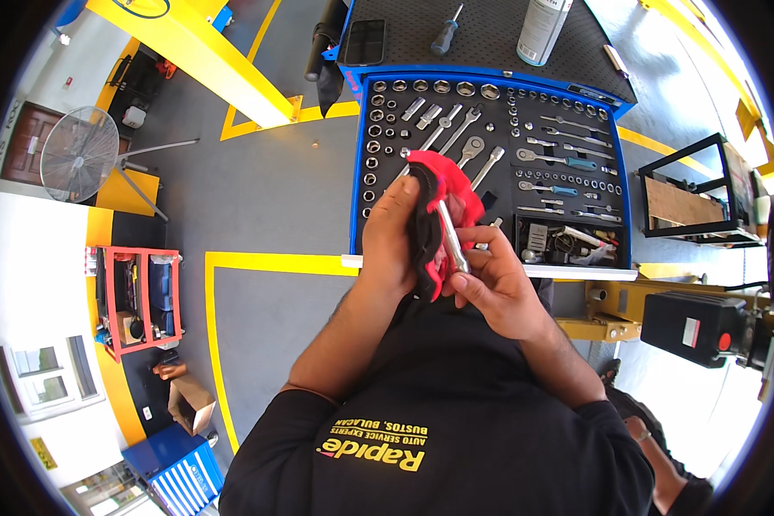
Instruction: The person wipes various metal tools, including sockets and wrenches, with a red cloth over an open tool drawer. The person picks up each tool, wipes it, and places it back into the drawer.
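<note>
Above the near edge of an open tool drawer [496,193], both my hands are at work on a chrome bar that looks like a socket extension [451,237]. My left hand [390,234] is wrapped round a red and black cloth [451,181], its folds lying along the bar's far side. The fingers of my right hand [500,288] pinch the bar's near end. In the drawer's dark insert lie rows of chrome sockets [464,88], several wrenches [462,129] and a ratchet with a blue grip [542,158]. The cloth hides part of the insert.
On the cabinet's black top lie a phone [365,43], a screwdriver [446,33] and an upright spray can [543,30]. A yellow post [206,60] stands at the far left. At right are a black metal frame [692,189] and a seated person's arm [662,456].
</note>
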`<control>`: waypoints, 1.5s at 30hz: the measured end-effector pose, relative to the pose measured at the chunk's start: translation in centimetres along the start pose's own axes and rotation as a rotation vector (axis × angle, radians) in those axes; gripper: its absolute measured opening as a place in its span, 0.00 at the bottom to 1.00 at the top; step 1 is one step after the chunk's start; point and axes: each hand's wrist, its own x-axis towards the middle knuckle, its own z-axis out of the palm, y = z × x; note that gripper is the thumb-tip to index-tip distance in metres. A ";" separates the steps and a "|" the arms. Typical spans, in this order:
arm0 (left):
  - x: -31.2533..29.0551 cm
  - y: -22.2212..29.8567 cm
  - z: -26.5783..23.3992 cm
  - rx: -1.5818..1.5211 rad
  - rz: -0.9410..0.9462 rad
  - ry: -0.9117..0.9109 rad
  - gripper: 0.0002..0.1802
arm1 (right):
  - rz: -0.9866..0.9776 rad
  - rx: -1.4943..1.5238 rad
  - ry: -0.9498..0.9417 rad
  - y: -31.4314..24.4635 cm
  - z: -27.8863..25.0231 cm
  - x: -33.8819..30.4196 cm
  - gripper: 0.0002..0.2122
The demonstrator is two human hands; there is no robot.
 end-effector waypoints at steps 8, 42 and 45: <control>-0.1 0.7 -0.1 0.297 0.207 0.058 0.04 | -0.134 -0.284 0.025 -1.2 -1.8 -0.6 0.17; 1.8 -2.6 -4.1 1.039 0.196 -0.006 0.09 | -0.261 -0.869 0.256 -1.9 -4.6 -1.5 0.11; 1.8 -2.2 -4.1 0.862 0.037 -0.069 0.09 | -0.135 -0.725 0.301 -0.7 -5.6 -1.5 0.10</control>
